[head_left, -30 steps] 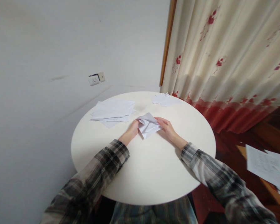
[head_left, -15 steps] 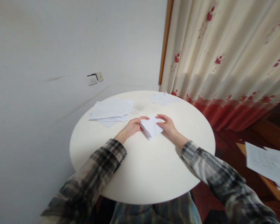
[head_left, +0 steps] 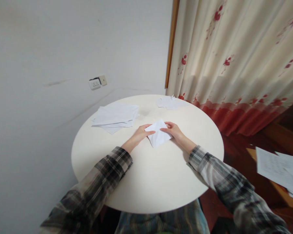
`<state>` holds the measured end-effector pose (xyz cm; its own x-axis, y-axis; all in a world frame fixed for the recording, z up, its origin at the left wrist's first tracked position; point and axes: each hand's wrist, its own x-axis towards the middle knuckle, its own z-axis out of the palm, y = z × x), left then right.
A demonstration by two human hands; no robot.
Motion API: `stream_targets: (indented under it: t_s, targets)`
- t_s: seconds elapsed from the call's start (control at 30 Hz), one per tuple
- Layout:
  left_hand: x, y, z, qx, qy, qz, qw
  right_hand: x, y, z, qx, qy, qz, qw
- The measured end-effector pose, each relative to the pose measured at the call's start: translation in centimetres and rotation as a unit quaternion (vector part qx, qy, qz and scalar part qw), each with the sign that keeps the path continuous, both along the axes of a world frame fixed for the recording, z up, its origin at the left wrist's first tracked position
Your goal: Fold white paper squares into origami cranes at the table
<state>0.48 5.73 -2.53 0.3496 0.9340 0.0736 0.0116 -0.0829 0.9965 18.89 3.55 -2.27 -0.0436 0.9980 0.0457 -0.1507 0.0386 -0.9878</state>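
A folded piece of white paper (head_left: 158, 138) is held between both hands over the middle of the round white table (head_left: 146, 182). It looks like a small square turned on its corner, with one corner toward me. My left hand (head_left: 142, 133) grips its left corner, thumb on top and fingers behind or beneath. On the right corner, my right hand (head_left: 174, 130) pinches in the same way, its thumb lying across the upper face. The undersides of the paper and some fingertips are hidden.
A stack of white sheets (head_left: 116, 114) lies at the table's back left. Smaller paper pieces (head_left: 169, 102) lie at the back right. A wall with a socket (head_left: 95, 84) is on the left, a curtain (head_left: 224, 65) behind. Written sheets (head_left: 278, 169) rest on a wooden surface at right.
The folded paper has turned from showing its layered edges to lying flatter as a square. Both thumbs have come down onto its top face.
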Motion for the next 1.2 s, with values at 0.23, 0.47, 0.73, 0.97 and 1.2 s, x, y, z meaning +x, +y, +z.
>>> stream_targets:
  t_s: [0.23, 0.47, 0.73, 0.97, 1.2]
  targets:
    - [-0.02, -0.20, 0.28, 0.020, 0.054, -0.047, 0.997, 0.05, -0.61, 0.11, -0.026, -0.015, 0.055, 0.998]
    - [0.18, -0.12, 0.15, 0.032, 0.054, -0.032, 0.998, -0.23, -0.75, 0.32, -0.012, -0.014, 0.045, 0.999]
    - [0.35, -0.67, 0.83, 0.033, 0.081, -0.040, 0.995, -0.39, -0.53, 0.06, -0.014, 0.030, -0.006, 0.999]
    - [0.45, -0.52, 0.87, 0.045, 0.088, -0.050, 0.994, -0.30, -0.28, -0.11, 0.017, 0.021, -0.051, 0.998]
    - [0.54, -0.38, 0.74, 0.049, 0.106, -0.103, 0.988, 0.30, -0.02, -0.02, 0.043, -0.023, -0.064, 0.997]
